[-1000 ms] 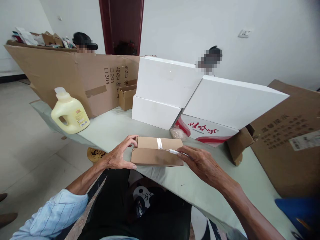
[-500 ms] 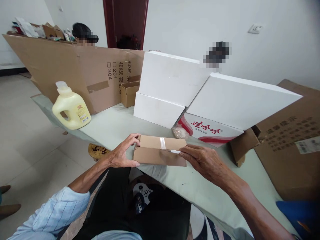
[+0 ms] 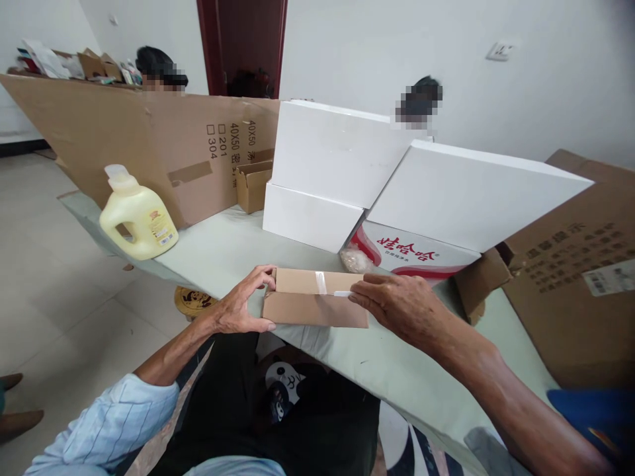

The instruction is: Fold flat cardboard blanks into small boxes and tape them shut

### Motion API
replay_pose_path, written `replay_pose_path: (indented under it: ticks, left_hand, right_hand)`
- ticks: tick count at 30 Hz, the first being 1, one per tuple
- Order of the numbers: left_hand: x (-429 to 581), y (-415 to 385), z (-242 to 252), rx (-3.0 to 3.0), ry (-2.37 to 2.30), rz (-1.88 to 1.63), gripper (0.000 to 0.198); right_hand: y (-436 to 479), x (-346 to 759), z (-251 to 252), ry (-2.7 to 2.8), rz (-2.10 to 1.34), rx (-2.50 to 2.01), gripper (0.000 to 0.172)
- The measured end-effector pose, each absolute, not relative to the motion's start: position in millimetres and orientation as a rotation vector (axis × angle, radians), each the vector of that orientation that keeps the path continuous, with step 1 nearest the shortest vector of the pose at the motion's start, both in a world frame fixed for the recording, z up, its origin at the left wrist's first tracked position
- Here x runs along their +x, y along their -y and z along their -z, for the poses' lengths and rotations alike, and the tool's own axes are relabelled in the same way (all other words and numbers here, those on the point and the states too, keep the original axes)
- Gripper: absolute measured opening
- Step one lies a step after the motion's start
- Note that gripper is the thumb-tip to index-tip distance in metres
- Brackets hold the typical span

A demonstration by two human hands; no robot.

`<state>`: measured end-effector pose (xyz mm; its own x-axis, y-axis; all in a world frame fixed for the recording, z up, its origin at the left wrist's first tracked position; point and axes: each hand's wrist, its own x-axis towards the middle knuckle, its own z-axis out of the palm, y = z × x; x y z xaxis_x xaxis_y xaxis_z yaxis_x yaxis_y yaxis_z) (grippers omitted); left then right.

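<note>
Dark trousers [image 3: 208, 403] and a light blue striped sleeve [image 3: 116, 413] are nearest, with a panda print [image 3: 284, 380] showing between the legs. Just beyond, the box [image 3: 317, 311], brown and long, lies crosswise at the near edge of the desk [image 3: 218, 248], which is covered in pale green cloth. The left hand [image 3: 238, 305] grips its left end, fingers at the far corner and thumb at the near one. The right hand [image 3: 397, 297], palm down, pinches a thin white piece [image 3: 342, 293] over the right part of the box; what that piece is, I cannot tell. A strip of shiny tape [image 3: 321, 283] crosses the far panel of the box, just left of the white piece. To the left, below the desk, stands a round stool [image 3: 191, 299] with a panda face; at the right edge is something blue [image 3: 590, 420], blurred. Past the box sits a clear bag [image 3: 354, 260], touching or close to a red-and-white carton [image 3: 409, 251], on which a white box [image 3: 479, 195] rests. Left of these, two more white boxes are stacked. A yellow jug [image 3: 139, 221] stands upright at the left, before a big carton [image 3: 109, 132], and a large brown carton [image 3: 578, 297] leans at the right. Farther off, two people's heads show above the boxes, with a dark red door [image 3: 253, 49] and a wall socket [image 3: 501, 51] behind.
</note>
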<state>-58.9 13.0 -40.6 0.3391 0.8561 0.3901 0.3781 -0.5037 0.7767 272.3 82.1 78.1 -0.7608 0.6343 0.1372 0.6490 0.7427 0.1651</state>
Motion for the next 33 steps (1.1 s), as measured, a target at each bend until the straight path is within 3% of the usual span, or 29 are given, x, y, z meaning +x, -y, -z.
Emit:
replay_pose_path:
  ticks: [13, 18, 23, 26, 33]
  left_hand:
    - [-49, -16, 44, 2.081, -1.079, -1.086, 0.059]
    - [-49, -14, 38, 2.113, -1.099, -1.050, 0.056]
    - [-53, -13, 40, 2.112, -1.112, -1.060, 0.058]
    - [-56, -12, 41, 2.114, -1.135, -1.057, 0.062]
    - [-57, -12, 36, 2.165, -1.108, -1.040, 0.066]
  right_hand:
    - [-74, 288, -66, 2.803, 0.449, -1.148, 0.051]
    - [-74, 295, -69, 2.779, 0.514, -1.132, 0.059]
    - [-77, 325, -72, 2.613, 0.229, -1.020, 0.050]
    - [-82, 360, -31, 2.329, 0.076, -1.175, 0.044]
    - [-74, 422, 147, 2.145, 0.115, -1.651, 0.047]
